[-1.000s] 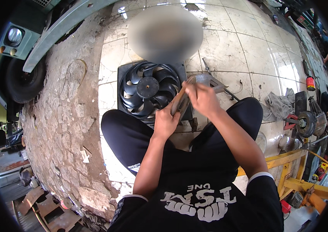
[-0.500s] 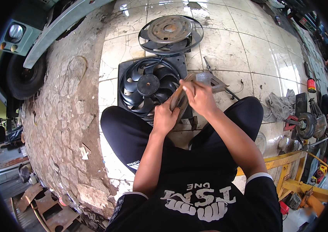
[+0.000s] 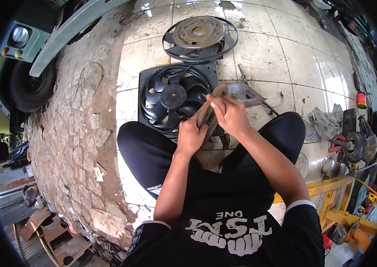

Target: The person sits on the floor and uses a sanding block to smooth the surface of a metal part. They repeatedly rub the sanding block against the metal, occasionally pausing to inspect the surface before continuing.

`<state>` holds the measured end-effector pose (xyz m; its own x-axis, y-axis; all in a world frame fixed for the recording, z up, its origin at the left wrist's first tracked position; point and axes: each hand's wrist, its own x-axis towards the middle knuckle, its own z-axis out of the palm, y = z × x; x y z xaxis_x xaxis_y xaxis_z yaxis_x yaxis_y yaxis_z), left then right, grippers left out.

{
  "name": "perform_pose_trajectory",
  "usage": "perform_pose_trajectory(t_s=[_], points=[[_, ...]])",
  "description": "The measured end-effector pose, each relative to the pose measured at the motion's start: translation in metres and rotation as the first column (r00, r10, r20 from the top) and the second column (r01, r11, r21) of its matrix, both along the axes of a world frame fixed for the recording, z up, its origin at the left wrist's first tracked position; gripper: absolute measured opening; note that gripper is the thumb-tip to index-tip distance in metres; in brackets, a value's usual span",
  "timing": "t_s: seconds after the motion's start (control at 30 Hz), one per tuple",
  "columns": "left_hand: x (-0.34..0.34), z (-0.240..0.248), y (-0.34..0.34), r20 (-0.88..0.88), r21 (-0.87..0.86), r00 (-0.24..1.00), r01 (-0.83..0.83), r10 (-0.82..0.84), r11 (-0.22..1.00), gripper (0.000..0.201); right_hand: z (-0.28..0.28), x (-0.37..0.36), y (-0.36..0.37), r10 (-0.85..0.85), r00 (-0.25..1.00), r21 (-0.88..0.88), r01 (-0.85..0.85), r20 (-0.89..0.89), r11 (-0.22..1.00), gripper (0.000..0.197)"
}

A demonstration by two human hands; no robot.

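Note:
In front of my lap, my left hand (image 3: 191,136) is closed on the lower left side of a curved, rusty-brown metal piece (image 3: 205,114). My right hand (image 3: 230,116) is closed at its upper right side, fingertips pressed together near the rim; whether it pinches something small is hidden. The piece stands tilted on edge. Just beyond my left hand, a black cooling fan (image 3: 173,96) lies in its square shroud. Touching or just behind my right hand are a greyish translucent piece (image 3: 236,91) and a triangular metal bracket (image 3: 255,97).
A rusty round plate (image 3: 199,32) rests on a second black fan (image 3: 177,51) farther ahead. A thin metal rod (image 3: 242,73) lies on the tiles. To the right are a grey rag (image 3: 326,123), a red can (image 3: 361,100) and a yellow frame (image 3: 330,187). A vehicle tyre (image 3: 32,86) stands left.
The view has shifted slightly, so the floor and fans sit a little farther right. Both hands keep nearly the same grip on the curved metal piece.

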<state>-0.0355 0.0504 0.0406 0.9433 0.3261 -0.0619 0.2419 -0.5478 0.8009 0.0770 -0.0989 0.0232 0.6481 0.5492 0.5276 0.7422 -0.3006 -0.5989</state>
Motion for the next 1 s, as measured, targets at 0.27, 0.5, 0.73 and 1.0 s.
perform_pose_trajectory(t_s=[0.27,0.5,0.73,1.0], points=[[-0.002,0.005,-0.002,-0.033,-0.015,0.999,-0.006,0.006,1.0,0.058,0.0,-0.006,-0.007,0.024,0.989,-0.211,0.007,0.145,0.977,0.032],[0.0,0.002,0.0,-0.028,-0.024,0.999,-0.021,0.02,1.0,0.057,-0.007,0.016,0.004,-0.062,0.983,-0.068,0.074,0.172,0.995,0.038],[-0.004,0.002,0.004,0.009,-0.012,1.0,-0.008,0.008,1.0,0.054,0.002,-0.001,-0.001,0.004,0.991,-0.182,0.02,0.132,0.983,0.042],[-0.006,0.006,0.002,-0.013,-0.009,1.0,0.002,-0.003,1.0,0.055,0.011,-0.005,-0.002,-0.037,0.991,-0.358,0.081,0.127,0.93,0.042]])
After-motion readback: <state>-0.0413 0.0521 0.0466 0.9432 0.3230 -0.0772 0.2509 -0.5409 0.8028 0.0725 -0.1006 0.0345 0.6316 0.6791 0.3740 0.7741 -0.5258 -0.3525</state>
